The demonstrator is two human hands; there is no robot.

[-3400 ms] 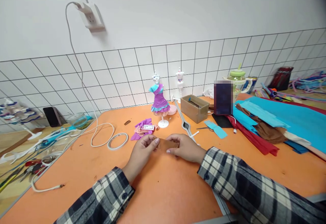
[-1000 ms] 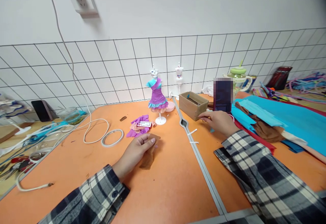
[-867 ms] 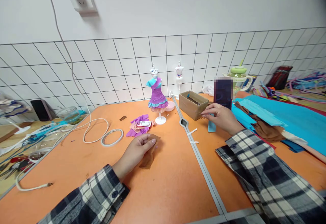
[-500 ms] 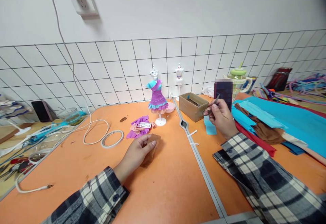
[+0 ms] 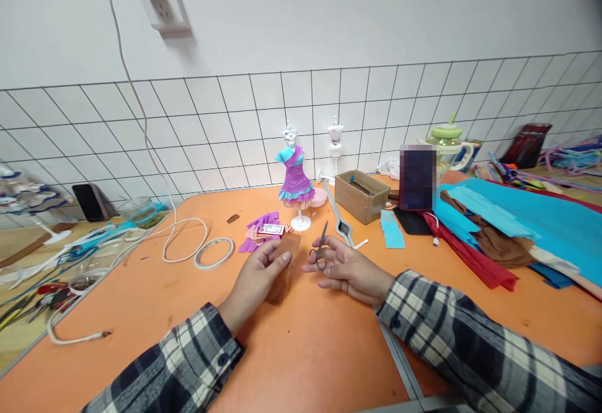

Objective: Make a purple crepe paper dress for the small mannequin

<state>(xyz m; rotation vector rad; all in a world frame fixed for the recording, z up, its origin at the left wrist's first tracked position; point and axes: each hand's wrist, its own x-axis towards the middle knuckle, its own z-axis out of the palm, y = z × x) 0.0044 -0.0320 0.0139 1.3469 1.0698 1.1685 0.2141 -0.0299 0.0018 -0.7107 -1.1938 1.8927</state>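
My left hand (image 5: 256, 275) pinches a folded piece of brown fabric (image 5: 284, 264) just above the orange table (image 5: 301, 350). My right hand (image 5: 345, 266) holds a small pair of scissors (image 5: 322, 247), blades pointing up, right beside the fabric. Just behind the hands lie purple fabric scraps (image 5: 261, 232) and a small mannequin in a purple and blue dress (image 5: 295, 178) on a white stand.
A cardboard box (image 5: 361, 195), a bare white mannequin (image 5: 335, 143) and a green-lidded jar (image 5: 446, 143) stand at the back. Blue, red and brown fabric (image 5: 498, 225) is piled to the right. A white cable (image 5: 188, 244) and tape ring (image 5: 214, 253) lie left.
My right hand reached to the box area, picked up the scissors and brought them back beside the brown fabric. My left hand kept hold of the fabric and lifted it slightly.
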